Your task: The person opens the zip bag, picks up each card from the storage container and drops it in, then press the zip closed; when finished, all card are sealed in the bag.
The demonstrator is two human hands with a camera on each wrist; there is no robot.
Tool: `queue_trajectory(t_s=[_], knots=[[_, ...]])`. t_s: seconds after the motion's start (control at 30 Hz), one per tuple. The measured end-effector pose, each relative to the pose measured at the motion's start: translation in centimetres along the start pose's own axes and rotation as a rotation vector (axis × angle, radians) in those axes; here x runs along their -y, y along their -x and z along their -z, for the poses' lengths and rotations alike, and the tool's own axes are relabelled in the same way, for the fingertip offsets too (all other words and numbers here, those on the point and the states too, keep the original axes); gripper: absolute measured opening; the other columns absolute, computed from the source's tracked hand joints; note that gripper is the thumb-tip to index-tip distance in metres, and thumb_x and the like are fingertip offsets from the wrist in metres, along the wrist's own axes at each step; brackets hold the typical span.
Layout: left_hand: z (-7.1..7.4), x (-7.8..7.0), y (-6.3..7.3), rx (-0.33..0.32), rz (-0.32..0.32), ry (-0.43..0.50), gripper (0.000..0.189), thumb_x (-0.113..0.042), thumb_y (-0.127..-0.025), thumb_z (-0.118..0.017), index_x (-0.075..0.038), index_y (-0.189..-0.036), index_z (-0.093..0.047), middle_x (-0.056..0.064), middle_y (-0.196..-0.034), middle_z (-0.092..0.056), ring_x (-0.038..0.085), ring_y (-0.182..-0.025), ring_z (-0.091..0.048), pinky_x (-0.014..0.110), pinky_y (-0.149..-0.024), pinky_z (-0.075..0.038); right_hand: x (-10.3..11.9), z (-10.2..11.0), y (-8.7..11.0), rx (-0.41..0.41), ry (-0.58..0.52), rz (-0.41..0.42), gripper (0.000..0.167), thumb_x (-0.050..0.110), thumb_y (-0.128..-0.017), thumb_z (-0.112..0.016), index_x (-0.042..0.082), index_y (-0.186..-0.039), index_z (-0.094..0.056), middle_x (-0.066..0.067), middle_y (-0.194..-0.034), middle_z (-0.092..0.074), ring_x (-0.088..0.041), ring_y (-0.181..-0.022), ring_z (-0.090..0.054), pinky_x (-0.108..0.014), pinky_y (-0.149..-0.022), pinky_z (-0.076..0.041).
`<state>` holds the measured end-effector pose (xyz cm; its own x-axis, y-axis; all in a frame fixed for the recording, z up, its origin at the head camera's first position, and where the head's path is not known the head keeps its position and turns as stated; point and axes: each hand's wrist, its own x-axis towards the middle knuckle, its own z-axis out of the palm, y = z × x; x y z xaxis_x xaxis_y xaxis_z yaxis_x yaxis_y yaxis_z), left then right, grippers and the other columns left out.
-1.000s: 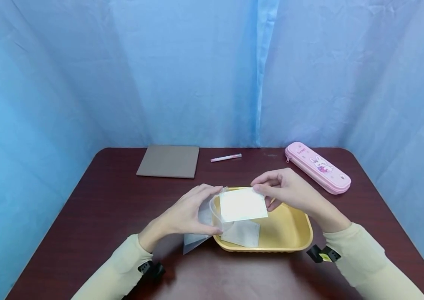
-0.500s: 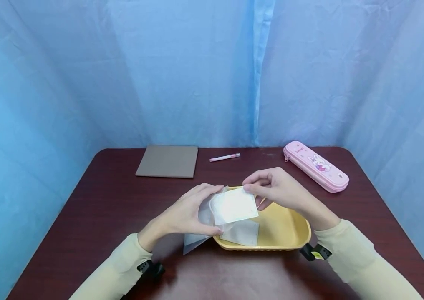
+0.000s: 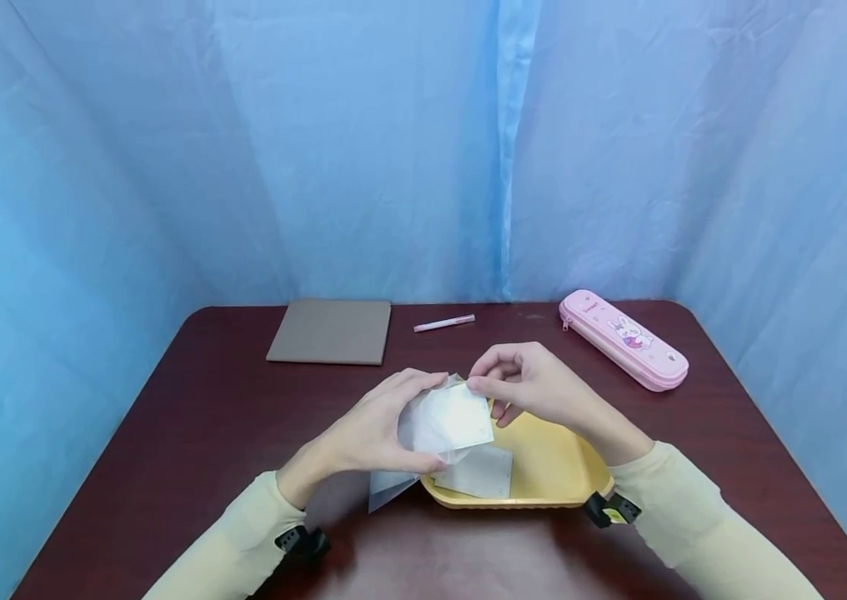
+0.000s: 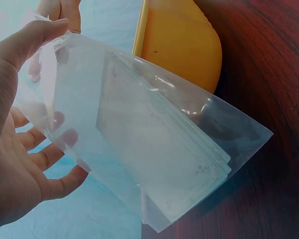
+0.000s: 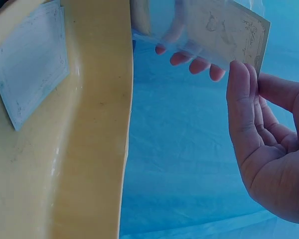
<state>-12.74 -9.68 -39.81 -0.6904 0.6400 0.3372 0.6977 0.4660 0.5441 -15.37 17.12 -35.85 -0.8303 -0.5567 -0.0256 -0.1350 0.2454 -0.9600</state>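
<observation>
1. Card (image 3: pixel 474 421): pale, held up over the left part of the tray, tilted. Its left portion lies at the bag's mouth, overlapped by clear film; its right edge is out in the open. Faint line print shows in the right wrist view; glare whitens the face in the head view.
2. Right hand (image 3: pixel 532 385): thumb and fingertips pinch the card near its upper right corner.
3. Bag (image 4: pixel 239 127): clear, mouth toward the card, lower end slanting down to the left of the tray.
4. Left hand (image 3: pixel 367 427): holds the bag near its mouth, thumb and fingers spread well apart with film between them.
5. Stack (image 4: pixel 159 139): several pale cards inside the bag, edges slightly offset; count not clear.
6. Tray (image 3: pixel 562 462): yellow, rounded corners, on the desk (image 3: pixel 206 433) under the hands.
7. Second card (image 3: pixel 478 472): lying in the tray's left part, at an angle.
8. Far side of desk, left to right: grey-brown notebook (image 3: pixel 329 332), whitish pen (image 3: pixel 444 322), pink pencil case (image 3: pixel 624 340) with a rabbit picture, set diagonally.
9. Blue curtain (image 3: pixel 363 158) behind the desk and along both sides.
</observation>
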Motion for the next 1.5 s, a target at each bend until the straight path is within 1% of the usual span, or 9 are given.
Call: queue_trajectory(t_s=[0.23, 0.53, 0.77, 0.9, 1.03, 1.1, 1.27, 1.37, 1.5], knots=[[-0.3, -0.2, 0.3, -0.021, 0.006, 0.006, 0.097, -0.045, -0.069, -0.09, -0.013, -0.149, -0.047, -0.005, -0.136, -0.054, 0.01, -0.119, -0.05, 0.032, -0.093, -0.049, -0.7, -0.9, -0.3, 0.007, 0.005, 0.005, 0.019, 0.02, -0.092, -0.077, 0.004, -0.1, -0.07, -0.014, -0.08, -0.069, -0.027, -0.061, -0.066, -0.045, -0.06, -0.06], [-0.3, 0.2, 0.2, -0.039, -0.01, 0.015, 0.096, -0.043, -0.068, -0.091, -0.011, -0.148, -0.048, -0.002, -0.135, -0.055, 0.011, -0.117, -0.051, 0.031, -0.092, -0.05, -1.1, -1.0, -0.7, -0.012, -0.006, 0.007, 0.022, 0.023, -0.092, -0.077, 0.004, -0.1, -0.069, -0.019, -0.081, -0.068, -0.029, -0.061, -0.066, -0.046, -0.059, -0.059], [-0.3, 0.4, 0.4, -0.043, -0.048, 0.002, 0.097, -0.046, -0.069, -0.091, -0.01, -0.149, -0.047, 0.0, -0.137, -0.056, 0.013, -0.123, -0.051, 0.035, -0.101, -0.045, -1.1, -1.1, -0.8, -0.013, -0.008, 0.002, 0.022, 0.025, -0.093, -0.076, 0.004, -0.099, -0.069, -0.017, -0.079, -0.067, -0.028, -0.06, -0.066, -0.046, -0.059, -0.059], [-0.2, 0.5, 0.4, -0.038, -0.042, 0.002, 0.096, -0.046, -0.07, -0.09, -0.01, -0.149, -0.047, -0.001, -0.138, -0.055, 0.012, -0.124, -0.051, 0.035, -0.103, -0.044, -1.1, -0.8, -0.8, -0.001, 0.005, 0.014, 0.021, 0.022, -0.095, -0.074, 0.002, -0.102, -0.069, -0.021, -0.081, -0.066, -0.029, -0.061, -0.066, -0.045, -0.06, -0.059], [-0.3, 0.6, 0.4, -0.035, -0.032, 0.004, 0.096, -0.046, -0.07, -0.09, -0.011, -0.149, -0.048, -0.001, -0.137, -0.055, 0.011, -0.124, -0.05, 0.034, -0.103, -0.044, -1.3, 0.1, -1.2, 0.054, 0.042, 0.02, 0.02, 0.017, -0.098, -0.069, -0.001, -0.107, -0.068, -0.026, -0.085, -0.064, -0.029, -0.064, -0.066, -0.044, -0.062, -0.06], [-0.2, 0.6, 0.5, -0.041, -0.033, 0.003, 0.097, -0.046, -0.07, -0.09, -0.011, -0.149, -0.048, 0.0, -0.137, -0.056, 0.012, -0.124, -0.051, 0.035, -0.103, -0.045, -1.5, 0.7, -1.5, 0.093, 0.066, 0.012, 0.021, 0.017, -0.099, -0.067, 0.0, -0.111, -0.068, -0.025, -0.088, -0.064, -0.03, -0.068, -0.067, -0.043, -0.064, -0.06], [-0.1, 0.7, 0.7, -0.049, -0.028, 0.0, 0.097, -0.047, -0.069, -0.09, -0.011, -0.149, -0.048, -0.001, -0.138, -0.055, 0.012, -0.124, -0.051, 0.036, -0.103, -0.045, -2.0, 2.1, -2.4, 0.184, 0.145, -0.006, 0.025, 0.021, -0.101, -0.064, 0.002, -0.119, -0.068, -0.013, -0.095, -0.065, -0.039, -0.082, -0.068, -0.043, -0.071, -0.06], [-0.1, 0.7, 0.8, -0.047, -0.02, 0.007, 0.097, -0.047, -0.069, -0.09, -0.011, -0.149, -0.048, 0.002, -0.137, -0.056, 0.012, -0.123, -0.051, 0.036, -0.102, -0.045, -2.3, 2.6, -2.7, 0.232, 0.194, -0.001, 0.027, 0.02, -0.101, -0.064, 0.002, -0.122, -0.067, -0.011, -0.098, -0.067, -0.041, -0.087, -0.068, -0.045, -0.074, -0.059], [0.1, 0.7, 1.0, -0.039, -0.004, 0.017, 0.097, -0.045, -0.069, -0.091, -0.012, -0.149, -0.047, 0.002, -0.137, -0.056, 0.011, -0.123, -0.051, 0.036, -0.102, -0.045, -2.6, 2.7, -2.9, 0.289, 0.23, 0.006, 0.031, 0.019, -0.101, -0.064, -0.001, -0.124, -0.066, -0.018, -0.103, -0.068, -0.042, -0.09, -0.067, -0.045, -0.076, -0.059]])
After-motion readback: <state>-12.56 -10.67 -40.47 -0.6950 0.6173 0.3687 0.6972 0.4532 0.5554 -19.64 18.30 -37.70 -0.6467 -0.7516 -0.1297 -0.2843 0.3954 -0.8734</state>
